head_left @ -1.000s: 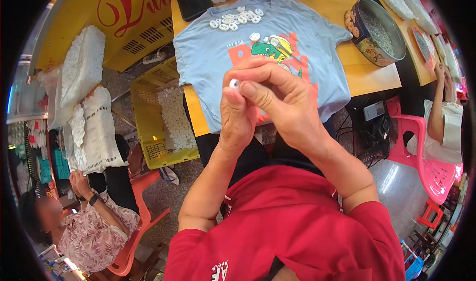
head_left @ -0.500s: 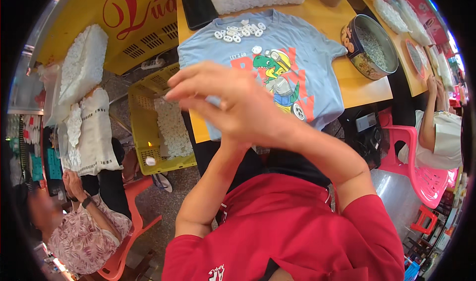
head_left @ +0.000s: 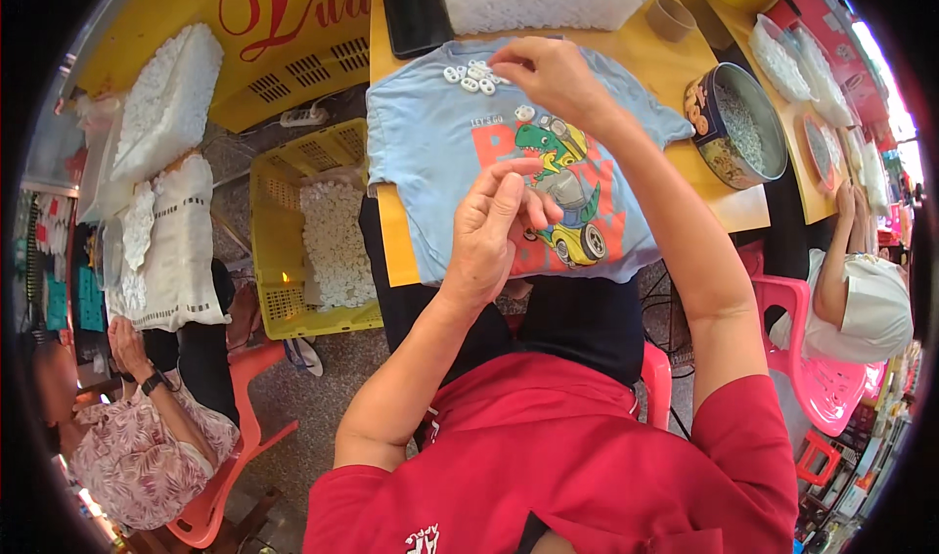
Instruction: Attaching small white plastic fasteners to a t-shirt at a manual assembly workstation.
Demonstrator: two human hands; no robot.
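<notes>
A light blue T-shirt [head_left: 421, 182] with a cartoon dinosaur print lies spread on the table in front of me. Small white oval plastic pieces [head_left: 470, 82], each with two dark slots, are clustered near its neckline. At that cluster, the fingertips of my right hand [head_left: 550, 73] come together on one of the pieces, partly hiding it. My left hand [head_left: 489, 223] is raised above the lower part of the shirt, thumb up by the index finger and the other fingers curled. What they hold, if anything, is hidden. One more piece [head_left: 524, 112] lies above the print.
A yellow basket [head_left: 269, 153] of white pieces stands left of the table. A round tin [head_left: 696, 143] of small metal parts is at the right. A clear bin [head_left: 548, 1] and a black phone [head_left: 415, 18] lie at the back. People sit on both sides.
My hands were crossed toward the left, with a white piece in mid-air at the basket. They have parted: the right reaches away to the cluster, the left is over the shirt.
</notes>
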